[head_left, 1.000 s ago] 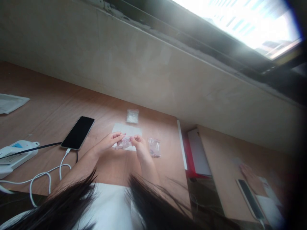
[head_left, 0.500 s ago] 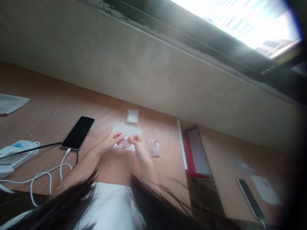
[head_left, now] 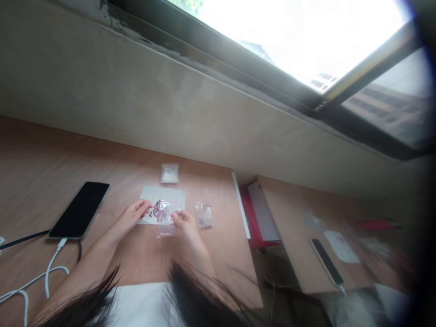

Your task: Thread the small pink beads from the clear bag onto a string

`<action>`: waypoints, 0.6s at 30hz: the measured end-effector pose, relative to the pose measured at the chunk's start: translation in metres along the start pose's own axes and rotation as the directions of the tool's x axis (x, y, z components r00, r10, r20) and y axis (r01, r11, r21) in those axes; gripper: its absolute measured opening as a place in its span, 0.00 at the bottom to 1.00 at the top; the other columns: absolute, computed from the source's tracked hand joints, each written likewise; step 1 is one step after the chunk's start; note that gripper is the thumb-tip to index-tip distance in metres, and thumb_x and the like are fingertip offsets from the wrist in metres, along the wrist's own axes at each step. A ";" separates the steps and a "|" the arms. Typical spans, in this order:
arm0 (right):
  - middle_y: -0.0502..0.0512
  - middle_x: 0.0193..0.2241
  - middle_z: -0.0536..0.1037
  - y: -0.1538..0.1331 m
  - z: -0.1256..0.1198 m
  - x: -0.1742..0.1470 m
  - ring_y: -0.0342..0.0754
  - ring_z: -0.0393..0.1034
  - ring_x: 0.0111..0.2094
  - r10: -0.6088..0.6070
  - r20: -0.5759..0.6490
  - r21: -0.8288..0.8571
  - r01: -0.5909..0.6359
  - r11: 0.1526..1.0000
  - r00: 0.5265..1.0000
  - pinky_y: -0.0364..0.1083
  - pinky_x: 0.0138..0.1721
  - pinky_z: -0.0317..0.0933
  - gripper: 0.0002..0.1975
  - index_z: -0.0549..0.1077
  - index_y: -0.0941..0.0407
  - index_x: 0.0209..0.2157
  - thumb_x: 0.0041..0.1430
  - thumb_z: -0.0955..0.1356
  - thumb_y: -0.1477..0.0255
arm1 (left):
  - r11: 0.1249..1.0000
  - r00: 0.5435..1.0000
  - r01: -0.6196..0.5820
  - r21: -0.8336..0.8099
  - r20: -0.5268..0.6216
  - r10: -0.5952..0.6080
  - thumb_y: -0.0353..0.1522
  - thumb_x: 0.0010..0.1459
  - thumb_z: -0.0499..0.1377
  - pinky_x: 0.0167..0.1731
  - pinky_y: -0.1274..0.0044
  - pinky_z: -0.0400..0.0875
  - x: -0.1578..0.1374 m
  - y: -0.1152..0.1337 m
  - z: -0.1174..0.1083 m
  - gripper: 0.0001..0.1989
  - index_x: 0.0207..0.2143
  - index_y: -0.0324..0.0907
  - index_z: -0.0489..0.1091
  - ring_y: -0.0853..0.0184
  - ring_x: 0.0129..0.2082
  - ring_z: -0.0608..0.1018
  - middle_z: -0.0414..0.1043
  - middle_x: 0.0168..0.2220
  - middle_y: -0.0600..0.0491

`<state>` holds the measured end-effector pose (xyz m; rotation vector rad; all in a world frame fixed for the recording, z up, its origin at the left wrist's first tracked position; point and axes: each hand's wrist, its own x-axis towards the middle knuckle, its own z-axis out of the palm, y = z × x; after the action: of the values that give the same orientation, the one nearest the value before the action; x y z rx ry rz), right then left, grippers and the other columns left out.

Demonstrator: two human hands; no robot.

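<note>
My right hand (head_left: 184, 221) pinches the edge of a clear plastic zip bag (head_left: 166, 230), which lies low over a white sheet (head_left: 146, 194) on the desk. Small pink and dark beads (head_left: 158, 210) show in a cluster at the middle of the sheet; the clear film covers some of them. At the cluster's left side is my left hand (head_left: 139, 210), its fingers pressed together; what they hold, if anything, is too small to make out. Right of my right hand lies a second clear bag (head_left: 203, 214) with small items inside. Behind the sheet is a bag of whitish contents (head_left: 169, 173).
A black phone (head_left: 80, 210) with a white cable (head_left: 52, 263) lies to the left on the wooden desk (head_left: 122, 168). Across a gap on the right stands another desk (head_left: 282, 213) holding a second phone (head_left: 327, 261). A blurred person's arm (head_left: 381, 268) reaches over it.
My hands have moved apart from the bag they both held; the right keeps hold of it. Beads now show on the sheet. The camera view has turned to the right.
</note>
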<state>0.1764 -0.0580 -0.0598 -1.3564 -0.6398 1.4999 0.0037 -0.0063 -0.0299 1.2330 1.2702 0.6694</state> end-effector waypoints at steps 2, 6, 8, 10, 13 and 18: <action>0.49 0.18 0.66 -0.005 -0.022 0.002 0.38 0.58 0.19 -0.051 -0.134 0.028 0.055 0.998 0.990 0.38 0.21 0.53 0.14 0.65 0.61 0.23 0.36 0.70 0.66 | 0.998 1.000 0.014 0.058 -0.025 -0.013 0.43 0.46 0.51 0.23 0.80 0.61 -0.001 -0.004 -0.003 0.14 0.23 0.40 0.64 0.67 0.24 0.68 0.64 0.19 0.55; 0.50 0.20 0.67 -0.018 -0.074 0.006 0.41 0.61 0.20 -0.074 -0.358 -0.071 0.052 0.996 0.931 0.40 0.20 0.54 0.14 0.65 0.61 0.26 0.37 0.67 0.65 | 0.991 0.997 -0.028 0.131 -0.073 0.038 0.42 0.46 0.50 0.25 0.80 0.62 -0.009 -0.008 -0.006 0.14 0.23 0.41 0.65 0.67 0.26 0.69 0.66 0.21 0.55; 0.53 0.23 0.69 -0.020 -0.097 0.009 0.43 0.63 0.22 -0.124 -0.443 -0.288 -0.010 0.958 0.888 0.41 0.20 0.56 0.13 0.66 0.61 0.27 0.41 0.64 0.65 | 0.986 0.997 -0.049 0.157 -0.049 0.057 0.42 0.47 0.49 0.27 0.81 0.63 -0.016 -0.005 -0.005 0.14 0.24 0.40 0.65 0.67 0.27 0.69 0.66 0.22 0.56; 0.55 0.24 0.70 -0.017 -0.114 0.015 0.45 0.64 0.25 -0.220 -0.498 -0.486 -0.060 0.872 0.839 0.41 0.23 0.57 0.12 0.68 0.61 0.27 0.43 0.62 0.67 | 0.980 0.997 -0.071 0.186 -0.030 0.078 0.42 0.48 0.49 0.28 0.81 0.63 -0.024 -0.001 -0.004 0.15 0.25 0.40 0.65 0.67 0.28 0.69 0.67 0.23 0.56; 0.56 0.24 0.70 -0.009 -0.124 0.022 0.47 0.65 0.27 -0.286 -0.543 -0.584 -0.110 0.804 0.789 0.42 0.27 0.57 0.09 0.68 0.61 0.25 0.42 0.63 0.70 | 0.969 0.994 -0.103 0.224 -0.024 0.111 0.42 0.49 0.49 0.30 0.81 0.63 -0.031 0.006 -0.003 0.15 0.27 0.40 0.65 0.67 0.28 0.69 0.67 0.24 0.56; 0.59 0.27 0.70 0.004 -0.123 0.024 0.48 0.65 0.27 -0.417 -0.557 -0.693 -0.126 0.709 0.718 0.42 0.26 0.57 0.11 0.68 0.62 0.30 0.42 0.63 0.72 | 0.961 0.989 -0.123 0.247 -0.045 0.138 0.42 0.49 0.49 0.29 0.81 0.63 -0.032 0.005 -0.002 0.14 0.28 0.40 0.66 0.67 0.28 0.69 0.68 0.25 0.55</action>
<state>0.2938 -0.0649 -0.1036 -2.2163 -0.8310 0.4654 -0.0049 -0.0337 -0.0142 1.5185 1.3609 0.6640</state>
